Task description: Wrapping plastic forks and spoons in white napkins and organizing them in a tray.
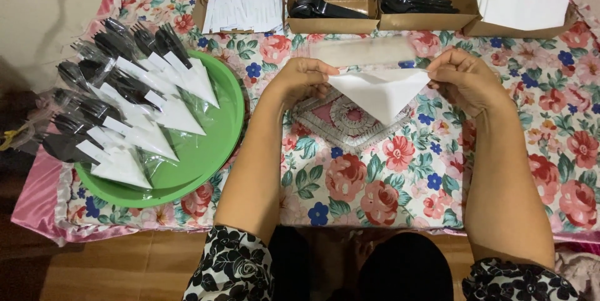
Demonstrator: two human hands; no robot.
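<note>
My left hand [300, 79] and my right hand [465, 79] hold a white paper napkin [379, 91] between them, folded into a downward-pointing triangle above the floral tablecloth [400, 176]. Each hand pinches one upper corner. Just beyond the napkin lies a clear plastic sleeve [359, 51], blurred. To the left, a green round tray [200, 157] carries several finished packs [144, 113] of black plastic cutlery with folded white napkins in clear sleeves.
Along the far edge stand several brown cardboard boxes: small white paper packets [244, 12], black plastic spoons [325, 8], black plastic cutlery [415, 1], and a stack of white napkins [522, 1]. The table's near edge has a pink satin frill [37, 207].
</note>
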